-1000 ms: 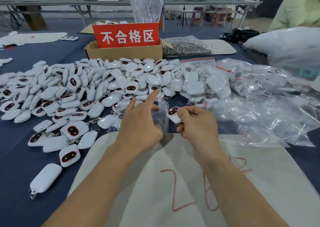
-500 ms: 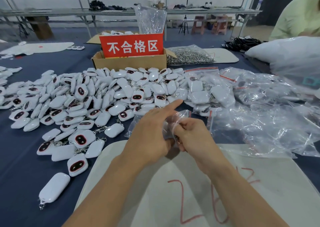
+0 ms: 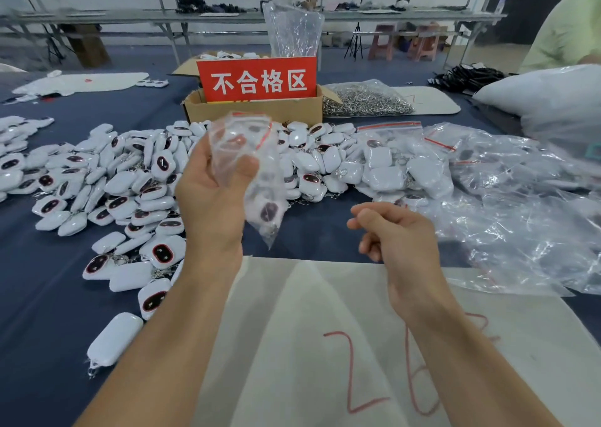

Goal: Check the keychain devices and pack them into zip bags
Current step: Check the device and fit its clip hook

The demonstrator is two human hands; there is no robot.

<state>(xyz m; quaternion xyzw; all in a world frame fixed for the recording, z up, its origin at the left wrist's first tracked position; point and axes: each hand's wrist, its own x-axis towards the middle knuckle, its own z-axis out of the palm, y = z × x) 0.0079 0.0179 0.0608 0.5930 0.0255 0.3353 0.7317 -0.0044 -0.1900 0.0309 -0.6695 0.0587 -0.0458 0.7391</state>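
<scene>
A wide heap of loose white keychain devices covers the left half of the blue desk, many lying with their dark faces up, and one device lies apart towards the near left edge, back up. Over the inner edge of that heap the left hand is raised above the desk, palm towards the camera, its thumb and curled fingers pinching a clear zip bag with a red strip at its mouth. The bag hangs down from the grip, and a bagged device sits near its bottom, dark face showing. Behind it, towards the far edge, a cardboard box carries a red sign, with a clear bag of metal rings just to its right. The right hand hovers lower, apart from the bag, its fingers loosely curled and holding nothing. Beyond it lie filled zip bags, then a heap of empty clear bags towards the right edge. A white mat with red marks lies at the near edge beneath both forearms.
</scene>
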